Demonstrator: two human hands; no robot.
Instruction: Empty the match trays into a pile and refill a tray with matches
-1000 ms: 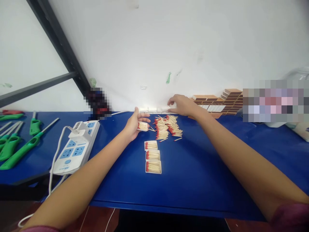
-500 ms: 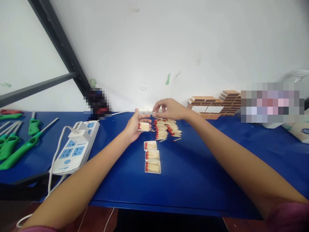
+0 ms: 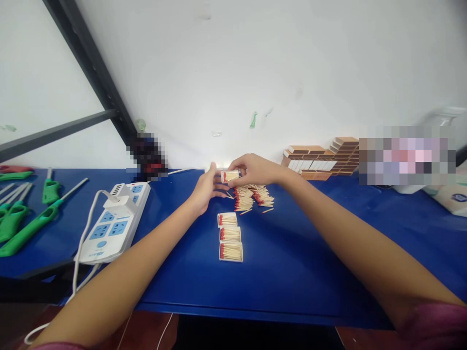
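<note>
A small white matchbox tray of red-tipped matches [image 3: 230, 176] is pinched by its right end in my right hand [image 3: 251, 168]. At its left side, my left hand [image 3: 207, 188] has the thumb raised and the fingers apart, reaching toward the tray; whether the fingertips touch it I cannot tell. Just behind and below my right hand lies a loose pile of matches [image 3: 243, 198], partly hidden by it. Closer to me, three filled matchbox trays stand in a column: the far tray [image 3: 227, 219], the middle tray [image 3: 230, 234] and the near tray [image 3: 231, 252].
Stacked matchboxes [image 3: 321, 158] stand against the wall at the right. To the left lie a white power strip [image 3: 113, 223] with its cable and several green lighters [image 3: 36, 226]. A tissue pack [image 3: 450, 194] is at the far right of the blue table [image 3: 292, 282].
The filled tray has passed from my left hand to my right, moving up and to the right. My left fingers have spread. The column of trays is unchanged.
</note>
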